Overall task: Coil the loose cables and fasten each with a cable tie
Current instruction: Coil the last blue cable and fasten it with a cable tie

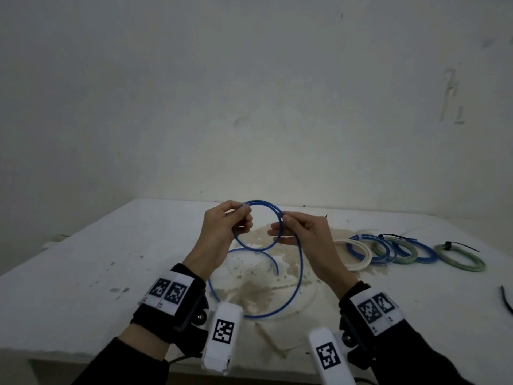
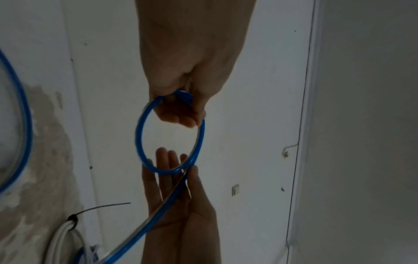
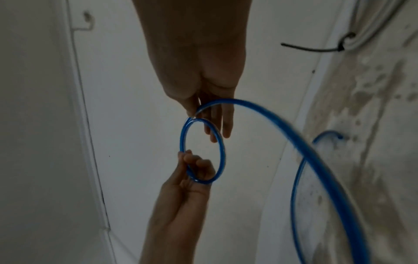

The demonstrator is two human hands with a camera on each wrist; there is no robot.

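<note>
A blue cable (image 1: 266,202) forms a small double loop in the air above the white table (image 1: 111,245). My left hand (image 1: 244,211) pinches the loop's left side, fingers curled round it (image 2: 181,100). My right hand (image 1: 284,216) pinches the right side between thumb and forefinger, its other fingers straight (image 3: 224,125). From the right hand the cable's tail (image 1: 301,262) drops to the table, sweeps round in a wide curve and ends loose near the middle (image 1: 277,270). The right wrist view shows the loop (image 3: 182,137) between both hands.
Several finished coils lie in a row at the right: white (image 1: 361,262), blue (image 1: 422,257) and green (image 1: 460,259), each bound with a tie. A loose black cable tie (image 1: 506,301) lies at the right edge. A brown stain (image 1: 277,282) covers the table's middle. A wall rises behind.
</note>
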